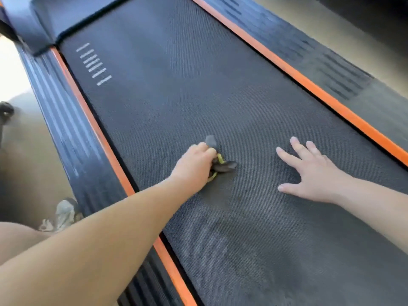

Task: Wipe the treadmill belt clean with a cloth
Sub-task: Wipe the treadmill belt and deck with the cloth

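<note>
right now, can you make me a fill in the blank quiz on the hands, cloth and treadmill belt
1. The left hand grips a bunched dark cloth with ____ trim.
2. The right hand, fingers spread on the belt, holds ____.
3. The stripes along both sides of the belt are ____.
Missing words: yellow; nothing; orange.

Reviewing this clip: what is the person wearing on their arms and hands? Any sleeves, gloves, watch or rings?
Nothing. The left hand and right hand are ungloved, no rings visible; the left forearm and right forearm are bare to the frame edge, with no sleeve, watch or bracelet.
</note>
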